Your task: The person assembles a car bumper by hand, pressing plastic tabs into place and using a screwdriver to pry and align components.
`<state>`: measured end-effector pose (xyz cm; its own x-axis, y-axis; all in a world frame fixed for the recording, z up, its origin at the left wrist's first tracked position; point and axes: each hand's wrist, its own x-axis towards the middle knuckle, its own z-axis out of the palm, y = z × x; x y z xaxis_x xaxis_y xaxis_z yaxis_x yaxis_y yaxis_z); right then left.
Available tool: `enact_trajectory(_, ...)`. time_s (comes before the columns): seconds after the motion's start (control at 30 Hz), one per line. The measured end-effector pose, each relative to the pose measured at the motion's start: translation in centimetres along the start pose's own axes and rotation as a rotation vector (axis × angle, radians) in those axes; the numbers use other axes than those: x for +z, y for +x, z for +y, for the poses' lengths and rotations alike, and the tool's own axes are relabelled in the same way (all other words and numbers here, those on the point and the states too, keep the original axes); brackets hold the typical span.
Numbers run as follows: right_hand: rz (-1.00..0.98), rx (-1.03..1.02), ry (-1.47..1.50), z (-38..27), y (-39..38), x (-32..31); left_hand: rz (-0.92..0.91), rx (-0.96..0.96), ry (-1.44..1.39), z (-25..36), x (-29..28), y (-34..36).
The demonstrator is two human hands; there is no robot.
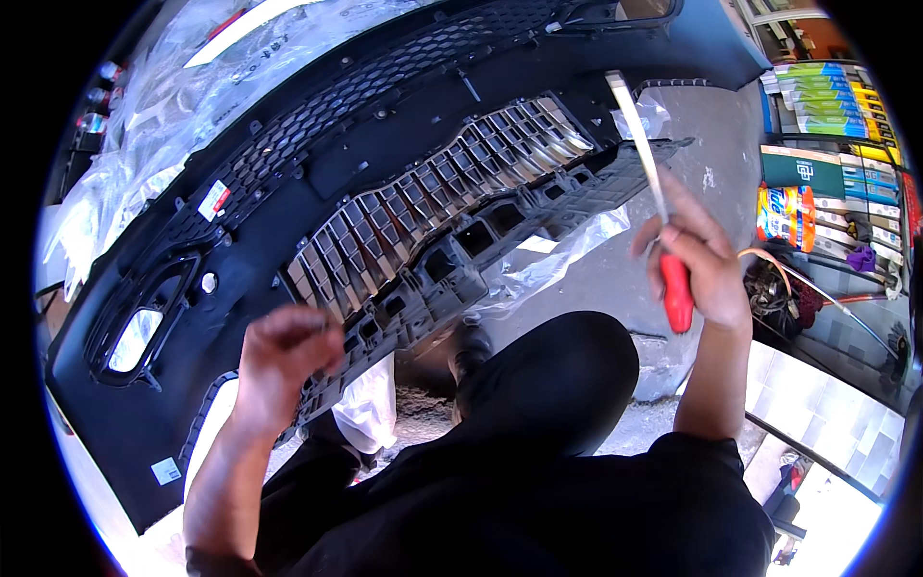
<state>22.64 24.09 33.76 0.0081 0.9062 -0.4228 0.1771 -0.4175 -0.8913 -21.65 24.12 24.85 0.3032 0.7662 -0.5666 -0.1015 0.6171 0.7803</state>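
A black car bumper cover [240, 298] lies across the view with its inner side up. Along its near edge sits a grille [442, 188] with rows of shiny, brownish vertical slats, and a grey plastic bracket [471, 240] with square openings runs beside it. My right hand [702, 260] is closed around the red handle of a long tool [677, 293], whose flat metal shaft points up and away over the bracket's far right end. My left hand [288, 361], blurred, has curled fingers above the bracket's left end; what they hold, if anything, is hidden.
Clear plastic wrap [163, 144] lies beyond the bumper at the left. Shelves with boxes [822, 101] and an orange bag [785, 216] stand at the right, near cables and a hose [769, 260]. My bent knee [577, 375] is close under the bracket.
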Motion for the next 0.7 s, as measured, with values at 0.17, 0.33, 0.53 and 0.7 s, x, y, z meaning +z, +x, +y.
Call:
enact_trajectory(0.17, -0.673, 0.265, -0.118, -3.7, 1.5, 8.2, 0.044, 0.047, -0.627, 0.4, 6.6, 4.0)
enact_trajectory(0.33, -0.714, 0.336, -0.118, -2.5, 2.1, 12.7, 0.154, 0.1, -0.941, -0.6, 7.8, 3.8)
enact_trajectory(0.53, -0.752, 0.354, -0.168, -1.0, 1.5, 13.8, 0.193, 0.123, -0.945, -1.7, 5.9, 4.5)
enact_trajectory(0.7, -0.746, 0.345, -0.19, -0.7, 1.6, 14.2, 0.234, 0.089, -0.974, -2.3, 6.2, 3.9)
